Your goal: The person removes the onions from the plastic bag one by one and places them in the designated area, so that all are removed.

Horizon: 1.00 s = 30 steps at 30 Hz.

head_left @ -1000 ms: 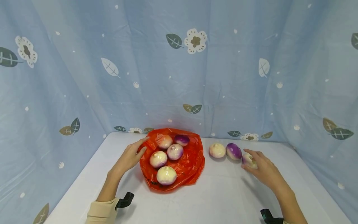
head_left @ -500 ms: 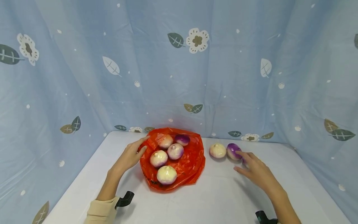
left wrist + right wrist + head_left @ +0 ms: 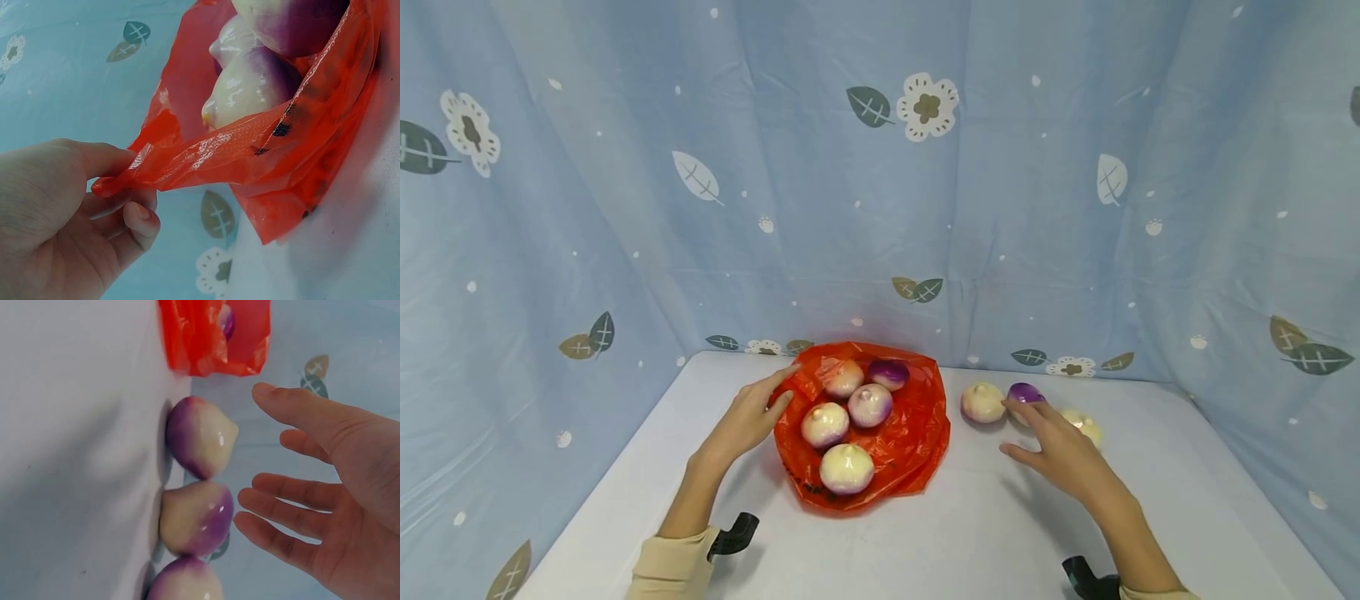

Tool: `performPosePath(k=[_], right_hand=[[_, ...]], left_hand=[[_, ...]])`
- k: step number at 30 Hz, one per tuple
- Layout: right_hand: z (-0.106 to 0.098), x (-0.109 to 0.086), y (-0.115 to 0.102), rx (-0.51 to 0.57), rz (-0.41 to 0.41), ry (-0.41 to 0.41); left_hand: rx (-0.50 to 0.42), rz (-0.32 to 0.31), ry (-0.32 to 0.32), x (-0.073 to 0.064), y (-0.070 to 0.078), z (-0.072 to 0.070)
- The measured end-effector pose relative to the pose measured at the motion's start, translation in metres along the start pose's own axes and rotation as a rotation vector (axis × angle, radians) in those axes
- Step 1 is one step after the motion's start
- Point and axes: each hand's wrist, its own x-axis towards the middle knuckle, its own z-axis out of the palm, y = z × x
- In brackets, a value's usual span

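Note:
My left hand (image 3: 747, 423) pinches the rim of a red plastic bag (image 3: 917, 425) between thumb and fingers, plain in the left wrist view, where the bag's edge (image 3: 206, 153) stretches out from the fingertips. Several glossy white-and-purple onions lie inside, among them a pale one (image 3: 847, 469) at the front. To the bag's right, three more onions sit in a row: a pale one (image 3: 982, 403), a purple one (image 3: 1026, 392) and another pale one (image 3: 1086, 427). My right hand (image 3: 1063, 458) hovers over this row, fingers spread and holding nothing; it partly covers the middle and right onions.
A white table (image 3: 940, 550) carries everything. Blue curtain cloth (image 3: 820, 208) with leaf and flower prints rises behind and at both sides. Black camera mounts sit on both wrists, the left one (image 3: 735, 535) near the table.
My right hand has moved left, from the rightmost onion across the purple one towards the leftmost of the row. The left hand stays at the bag's rim.

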Motion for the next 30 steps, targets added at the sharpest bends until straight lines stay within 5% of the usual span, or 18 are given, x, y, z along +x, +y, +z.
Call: performPosePath(k=[30], right_hand=[[0.019,0.029,-0.062,0.097,-0.032,-0.025]], left_hand=[[-0.018,0.008,-0.002,0.0,-0.001,0.001]])
